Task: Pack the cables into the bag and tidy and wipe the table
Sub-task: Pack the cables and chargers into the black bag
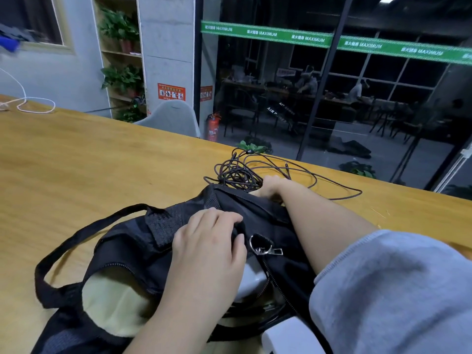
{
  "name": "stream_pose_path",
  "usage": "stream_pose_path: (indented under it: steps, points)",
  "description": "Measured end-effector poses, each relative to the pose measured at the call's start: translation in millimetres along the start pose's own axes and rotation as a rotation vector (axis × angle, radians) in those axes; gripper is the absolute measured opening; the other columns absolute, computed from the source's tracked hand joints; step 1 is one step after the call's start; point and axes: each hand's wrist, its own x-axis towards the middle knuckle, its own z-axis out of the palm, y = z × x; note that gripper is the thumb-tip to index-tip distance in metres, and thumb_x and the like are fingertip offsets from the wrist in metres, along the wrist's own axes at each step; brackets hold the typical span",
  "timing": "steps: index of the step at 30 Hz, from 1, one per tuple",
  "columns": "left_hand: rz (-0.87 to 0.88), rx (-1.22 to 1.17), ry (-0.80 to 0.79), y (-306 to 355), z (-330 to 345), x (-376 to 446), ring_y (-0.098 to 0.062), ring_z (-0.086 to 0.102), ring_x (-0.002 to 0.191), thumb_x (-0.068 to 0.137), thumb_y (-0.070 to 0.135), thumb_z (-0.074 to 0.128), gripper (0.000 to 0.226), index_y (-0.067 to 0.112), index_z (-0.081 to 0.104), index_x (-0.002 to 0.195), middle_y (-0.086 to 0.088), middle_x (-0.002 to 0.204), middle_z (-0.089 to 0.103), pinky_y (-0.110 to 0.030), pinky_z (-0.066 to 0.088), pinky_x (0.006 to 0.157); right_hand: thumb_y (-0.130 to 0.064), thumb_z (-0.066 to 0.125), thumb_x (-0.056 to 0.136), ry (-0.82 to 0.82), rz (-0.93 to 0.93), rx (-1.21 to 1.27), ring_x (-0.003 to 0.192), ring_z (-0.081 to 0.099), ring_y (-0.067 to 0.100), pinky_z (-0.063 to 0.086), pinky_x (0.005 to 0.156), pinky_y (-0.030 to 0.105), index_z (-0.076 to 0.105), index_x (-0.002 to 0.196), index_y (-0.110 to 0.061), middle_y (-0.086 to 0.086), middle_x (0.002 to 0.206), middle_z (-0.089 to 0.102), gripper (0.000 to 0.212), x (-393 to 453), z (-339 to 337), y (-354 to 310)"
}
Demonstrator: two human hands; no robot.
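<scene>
Head view: desk point(76, 154) carries the black bag point(265, 218), with the cable tangle point(237, 172) just beyond its far rim. Right hand point(270, 186), nearer, reaches there, fingers hidden, grip undeterminable. Left hand point(212, 241) pinches bag fabric.

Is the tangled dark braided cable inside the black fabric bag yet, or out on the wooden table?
Mostly out: the tangled dark braided cable lies on the wooden table beyond the black fabric bag.
</scene>
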Motion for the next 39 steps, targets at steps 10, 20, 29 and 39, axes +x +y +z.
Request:
stream_pose_path:
  steps: [10, 20, 29, 39]
  points:
    - [0.049, 0.016, 0.088, -4, 7, 1, -0.007, 0.042, 0.103, 0.081, 0.035, 0.046, 0.019, 0.034, 0.057, 0.097, 0.018, 0.096, 0.057, -0.033, 0.040, 0.078, -0.029, 0.067, 0.086, 0.042, -0.213, 0.247, 0.118, 0.051, 0.028, 0.041, 0.096, 0.032, 0.050, 0.129, -0.011, 0.009, 0.129, 0.056, 0.049, -8, 2, 2]
    - [0.090, 0.070, 0.124, -5, 10, 1, -0.006, 0.043, 0.102, 0.076, 0.040, 0.036, 0.027, 0.036, 0.056, 0.093, 0.020, 0.092, 0.059, -0.033, 0.046, 0.076, -0.021, 0.066, 0.083, 0.160, -0.131, 0.085, 0.099, 0.056, 0.028, 0.044, 0.077, 0.032, 0.045, 0.118, -0.011, 0.010, 0.115, 0.060, 0.042, 3, 11, -6]
    - [0.124, 0.081, 0.131, -3, 7, 1, -0.008, 0.054, 0.097, 0.075, 0.041, 0.038, 0.027, 0.036, 0.056, 0.094, 0.020, 0.089, 0.058, -0.032, 0.051, 0.073, -0.017, 0.059, 0.088, 0.169, -0.112, -0.001, 0.086, 0.054, 0.027, 0.046, 0.073, 0.032, 0.050, 0.106, -0.009, 0.011, 0.103, 0.061, 0.022, 8, 11, -7]
    - [0.114, 0.058, 0.092, -1, 6, 1, -0.009, 0.061, 0.095, 0.074, 0.042, 0.037, 0.028, 0.037, 0.054, 0.096, 0.020, 0.090, 0.060, -0.031, 0.051, 0.074, -0.024, 0.058, 0.086, 0.122, -0.101, -0.085, 0.082, 0.055, 0.027, 0.048, 0.071, 0.030, 0.060, 0.096, -0.010, 0.006, 0.090, 0.058, 0.018, 2, 11, -13]
